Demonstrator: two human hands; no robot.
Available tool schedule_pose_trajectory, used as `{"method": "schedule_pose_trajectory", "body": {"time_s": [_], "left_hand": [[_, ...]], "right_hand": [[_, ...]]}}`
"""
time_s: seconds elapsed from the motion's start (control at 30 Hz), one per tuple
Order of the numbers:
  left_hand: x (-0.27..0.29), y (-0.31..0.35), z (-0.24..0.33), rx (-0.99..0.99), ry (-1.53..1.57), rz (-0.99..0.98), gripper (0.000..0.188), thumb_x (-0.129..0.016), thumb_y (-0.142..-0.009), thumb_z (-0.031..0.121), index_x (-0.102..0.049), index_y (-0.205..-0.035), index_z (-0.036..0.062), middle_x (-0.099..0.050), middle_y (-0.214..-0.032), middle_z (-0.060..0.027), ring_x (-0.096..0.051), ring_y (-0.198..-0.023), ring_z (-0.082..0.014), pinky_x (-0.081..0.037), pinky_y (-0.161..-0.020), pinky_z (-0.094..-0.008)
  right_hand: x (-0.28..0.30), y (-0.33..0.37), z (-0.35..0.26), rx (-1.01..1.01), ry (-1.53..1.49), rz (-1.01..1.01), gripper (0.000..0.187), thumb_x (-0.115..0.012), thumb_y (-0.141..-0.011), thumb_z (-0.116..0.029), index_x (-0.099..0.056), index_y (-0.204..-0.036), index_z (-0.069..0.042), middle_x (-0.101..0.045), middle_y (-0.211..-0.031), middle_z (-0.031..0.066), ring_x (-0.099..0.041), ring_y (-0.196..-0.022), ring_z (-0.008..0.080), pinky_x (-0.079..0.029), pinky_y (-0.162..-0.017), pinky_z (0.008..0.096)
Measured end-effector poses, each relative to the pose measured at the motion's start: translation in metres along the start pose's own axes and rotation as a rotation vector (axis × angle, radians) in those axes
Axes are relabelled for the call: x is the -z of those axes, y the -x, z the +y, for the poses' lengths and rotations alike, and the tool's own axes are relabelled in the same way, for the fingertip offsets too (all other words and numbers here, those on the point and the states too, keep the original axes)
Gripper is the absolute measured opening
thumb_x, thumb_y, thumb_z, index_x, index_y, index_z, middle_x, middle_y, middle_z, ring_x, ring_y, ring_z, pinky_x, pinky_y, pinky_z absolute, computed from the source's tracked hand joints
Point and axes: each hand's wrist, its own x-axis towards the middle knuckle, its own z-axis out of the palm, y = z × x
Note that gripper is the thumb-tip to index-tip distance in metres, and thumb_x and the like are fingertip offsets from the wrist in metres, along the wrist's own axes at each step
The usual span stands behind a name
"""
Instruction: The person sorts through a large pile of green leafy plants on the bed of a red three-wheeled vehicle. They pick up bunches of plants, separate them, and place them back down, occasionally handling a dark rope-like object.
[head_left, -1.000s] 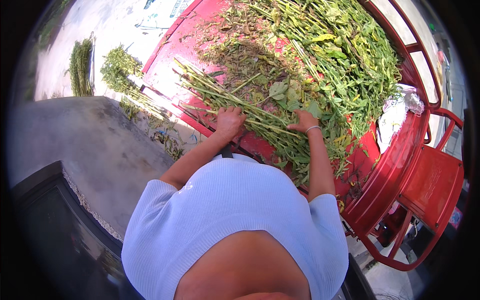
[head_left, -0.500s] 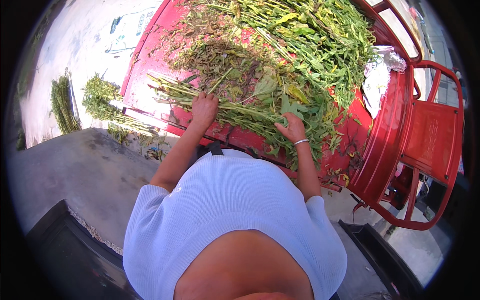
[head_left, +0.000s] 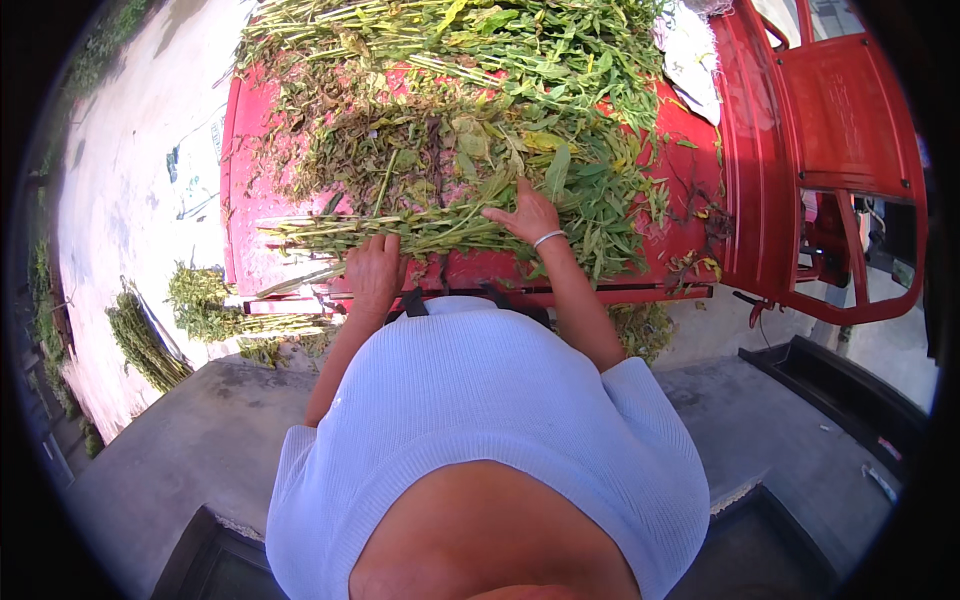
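A bundle of cut leafy stalks (head_left: 320,232) lies along the near side of the red truck bed (head_left: 690,175), its bare ends to the left and its leaves to the right. My left hand (head_left: 375,275) is at the bundle's near edge, fingers closed over the stalks toward their bare ends. Farther right, my right hand (head_left: 528,218), with a bracelet at the wrist, lies on the leafier part. Its thumb and forefinger are spread apart there. Beyond both hands spreads a layer of loose, partly wilted leaves (head_left: 345,135).
A bigger pile of green stalks (head_left: 540,50) covers the bed's far side. A white sack (head_left: 690,60) lies by the red cab frame (head_left: 845,110) on the right. More bundles (head_left: 145,335) lie on the ground at left. A dark trough (head_left: 840,395) sits at lower right.
The view has turned, so the bed now lies level across it. My right hand has come nearer my left along the bundle, and its thumb and forefinger have spread.
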Motion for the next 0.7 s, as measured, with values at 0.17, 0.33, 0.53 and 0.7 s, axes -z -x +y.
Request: {"method": "schedule_pose_trajectory", "body": {"time_s": [0.17,0.33,0.53,0.7], "left_hand": [[0.012,0.014,0.022,-0.030,-0.004,0.078,0.036,-0.067,-0.072,0.043,-0.056,-0.081,0.0100,-0.052,-0.074,-0.0073,-0.056,-0.070,-0.0265,-0.041,-0.059,-0.0391],[0.010,0.014,0.022,-0.010,-0.032,0.118,0.035,-0.066,-0.073,0.044,-0.059,-0.078,0.0103,-0.053,-0.070,-0.0076,-0.056,-0.066,-0.0267,-0.041,-0.057,-0.0390],[0.003,0.015,0.014,0.085,0.081,0.086,0.031,-0.068,-0.073,0.039,-0.061,-0.075,0.0097,-0.056,-0.069,-0.0094,-0.058,-0.061,-0.0296,-0.043,-0.052,-0.0416],[0.013,0.009,0.015,0.128,0.117,-0.031,0.031,-0.070,-0.071,0.040,-0.063,-0.077,0.0100,-0.058,-0.070,-0.0104,-0.059,-0.062,-0.0305,-0.044,-0.052,-0.0423]], "right_hand": [[-0.034,-0.022,-0.060,0.046,-0.461,0.019,0.059,-0.061,-0.076,-0.026,-0.041,-0.123,0.003,-0.062,-0.086,0.0256,-0.063,-0.079,0.0362,-0.051,-0.068,0.0412],[-0.064,-0.019,-0.055,0.126,-0.560,0.329,0.020,-0.055,-0.078,-0.009,-0.055,-0.095,0.000,-0.059,-0.074,0.0171,-0.060,-0.071,0.0337,-0.047,-0.064,0.0400],[-0.016,0.018,0.008,-0.007,-0.469,0.752,0.026,-0.063,-0.079,-0.011,-0.052,-0.102,-0.004,-0.051,-0.098,0.0151,-0.054,-0.085,0.0317,-0.045,-0.073,0.0437],[-0.026,0.016,0.084,-0.311,-0.316,0.592,0.059,-0.074,-0.073,-0.030,-0.047,-0.120,-0.005,-0.045,-0.121,0.0161,-0.050,-0.104,0.0357,-0.044,-0.087,0.0443]]}}
